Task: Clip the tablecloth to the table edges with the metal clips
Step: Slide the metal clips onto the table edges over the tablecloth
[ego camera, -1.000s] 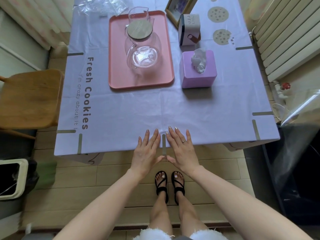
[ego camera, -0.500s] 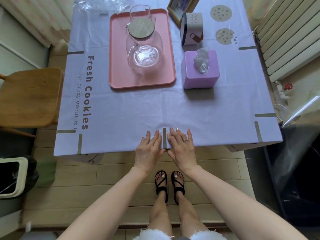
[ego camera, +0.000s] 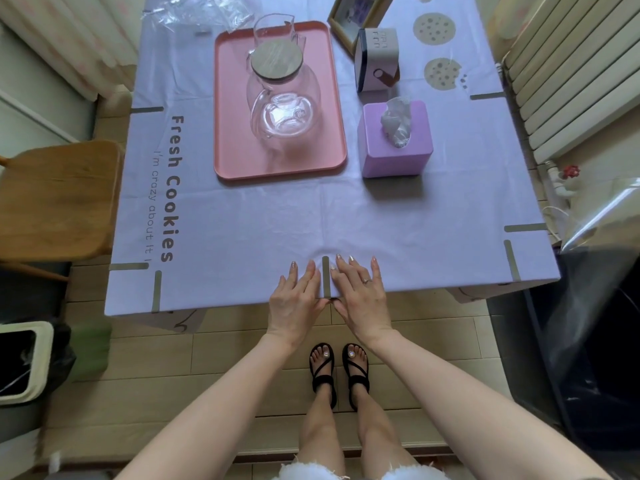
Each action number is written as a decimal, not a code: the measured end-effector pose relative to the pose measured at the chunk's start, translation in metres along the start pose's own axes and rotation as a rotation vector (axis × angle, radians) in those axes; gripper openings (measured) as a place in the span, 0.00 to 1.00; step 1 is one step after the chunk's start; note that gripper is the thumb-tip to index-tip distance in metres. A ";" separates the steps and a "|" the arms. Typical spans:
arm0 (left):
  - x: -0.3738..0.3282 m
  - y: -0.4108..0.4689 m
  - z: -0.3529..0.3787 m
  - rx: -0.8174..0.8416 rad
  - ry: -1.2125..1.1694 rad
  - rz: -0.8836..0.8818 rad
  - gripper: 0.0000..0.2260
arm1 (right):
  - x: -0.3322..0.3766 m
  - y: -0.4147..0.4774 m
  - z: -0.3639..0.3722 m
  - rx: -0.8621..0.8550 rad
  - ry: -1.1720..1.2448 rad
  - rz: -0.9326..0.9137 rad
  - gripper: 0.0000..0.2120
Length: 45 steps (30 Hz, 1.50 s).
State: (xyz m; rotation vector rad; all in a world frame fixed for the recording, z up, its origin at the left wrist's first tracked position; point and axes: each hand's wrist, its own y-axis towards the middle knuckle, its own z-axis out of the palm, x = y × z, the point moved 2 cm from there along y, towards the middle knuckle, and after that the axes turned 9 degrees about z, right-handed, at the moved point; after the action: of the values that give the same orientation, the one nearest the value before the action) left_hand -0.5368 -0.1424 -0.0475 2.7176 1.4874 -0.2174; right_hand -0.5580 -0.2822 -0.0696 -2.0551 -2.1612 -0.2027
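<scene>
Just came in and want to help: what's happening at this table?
A person stands at the near edge, left hand and right hand flat on the lilac tablecloth either side of a metal clip at the edge's middle. Other clips already sit near both near corners and along the sides.

Table: we find it covered by a lilac tablecloth [ego camera: 311, 209] | on the cloth we note a pink tray [ego camera: 228, 133], purple tissue box [ego camera: 394, 157], small white cube [ego camera: 377, 64], picture frame [ego camera: 337, 26], crumpled clear plastic [ego camera: 201, 15] | metal clips [ego camera: 156, 291] sit along its left, right and near edges.
</scene>
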 end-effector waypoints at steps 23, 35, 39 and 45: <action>-0.114 0.054 -0.006 0.221 -0.097 0.340 0.34 | -0.162 -0.043 -0.062 -0.034 0.015 0.279 0.33; -0.192 0.115 0.000 0.427 -0.097 0.461 0.30 | -0.256 -0.080 -0.078 0.172 0.117 0.543 0.29; -0.198 0.117 0.001 0.458 -0.114 0.414 0.29 | -0.258 -0.078 -0.081 0.173 0.129 0.537 0.26; -0.198 0.117 0.001 0.498 -0.132 0.400 0.29 | -0.259 -0.077 -0.088 0.231 -0.006 0.484 0.26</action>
State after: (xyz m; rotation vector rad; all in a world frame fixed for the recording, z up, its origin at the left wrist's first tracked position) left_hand -0.5440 -0.3708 -0.0246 3.2181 0.9190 -0.8264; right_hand -0.6210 -0.5569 -0.0355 -2.3494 -1.5354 0.1066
